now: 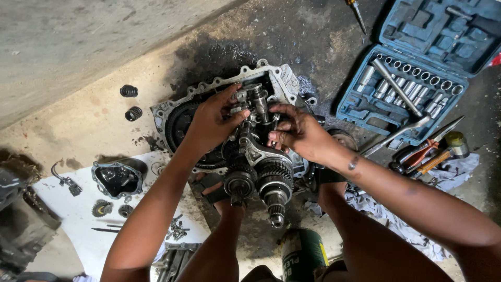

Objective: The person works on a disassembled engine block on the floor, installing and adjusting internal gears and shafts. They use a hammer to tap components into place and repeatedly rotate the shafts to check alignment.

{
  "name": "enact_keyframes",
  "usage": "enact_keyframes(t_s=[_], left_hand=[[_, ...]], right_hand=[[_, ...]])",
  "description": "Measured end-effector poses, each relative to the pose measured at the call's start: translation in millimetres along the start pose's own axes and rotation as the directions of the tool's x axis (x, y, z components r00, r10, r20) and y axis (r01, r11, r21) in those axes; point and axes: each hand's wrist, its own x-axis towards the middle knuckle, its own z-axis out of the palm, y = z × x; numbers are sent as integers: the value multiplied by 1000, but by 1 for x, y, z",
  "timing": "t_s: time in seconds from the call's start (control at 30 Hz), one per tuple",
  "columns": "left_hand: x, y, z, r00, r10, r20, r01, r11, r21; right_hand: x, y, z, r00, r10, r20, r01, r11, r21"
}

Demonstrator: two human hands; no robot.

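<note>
Open engine case (180, 112) flat on oily concrete floor (78, 47), gear cluster (261, 177) exposed upward for access. Blue socket set (407, 83) open at right, within reach. Left hand (211, 122) and right hand (297, 133) both pinching shaft parts (255, 107) mid-case (fingertips half hidden). Green can (302, 253) cut off below.
</note>
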Motion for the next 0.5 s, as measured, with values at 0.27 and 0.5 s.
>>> enact_keyframes(t_s=[0.27, 0.5], left_hand=[[4, -4, -1, 999, -17, 32, 12, 986, 165], [9, -4, -4, 997, 75, 26, -79, 964, 255]], right_hand=[[7, -1, -15, 996, 76, 39, -82, 979, 189], [4, 1, -5, 999, -37, 37, 36, 999, 35]])
